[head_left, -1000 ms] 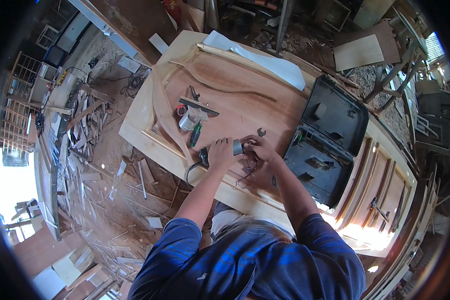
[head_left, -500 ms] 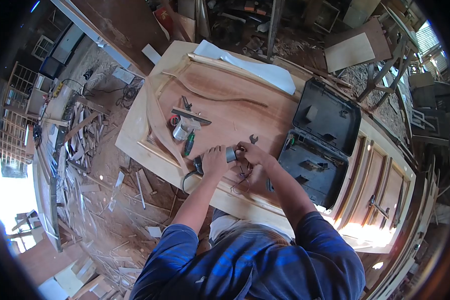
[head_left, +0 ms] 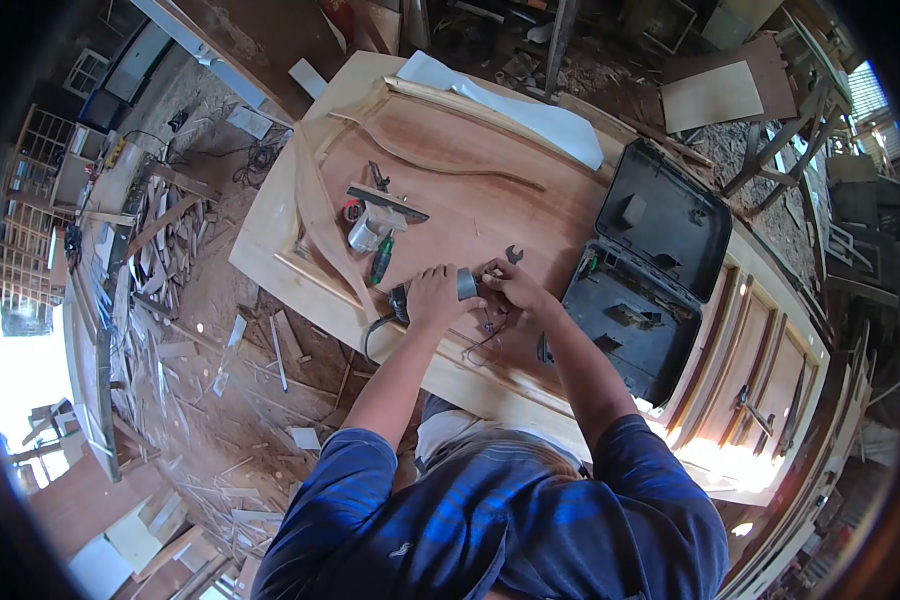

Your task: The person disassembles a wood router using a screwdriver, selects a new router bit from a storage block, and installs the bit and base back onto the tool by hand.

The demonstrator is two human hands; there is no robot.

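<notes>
My left hand [head_left: 436, 297] is wrapped over a dark corded power tool [head_left: 465, 284] with a grey cylindrical body, which lies on the wooden panel [head_left: 450, 220]. Beside the tool's right end, the fingers of my right hand [head_left: 515, 288] are pinched together; what they hold is too small to make out. Thin loose wires [head_left: 487, 340] hang below them. An open-ended wrench [head_left: 514, 254] lies just above my right hand. Left of the tool are a green screwdriver [head_left: 381, 262], a metal cylinder [head_left: 367, 232] and a hand plane-like tool [head_left: 388, 202].
An open black tool case [head_left: 638, 320] rests on the panel at the right. A curved wood strip [head_left: 440, 165] and a white sheet [head_left: 510, 112] lie farther back. A hammer [head_left: 755, 408] is at the far right. Wood scraps [head_left: 180, 240] litter the floor at left.
My right fingers have shifted slightly away from the tool's end, leaving a small gap. My left hand keeps its hold. The whole view has shifted a little with the camera.
</notes>
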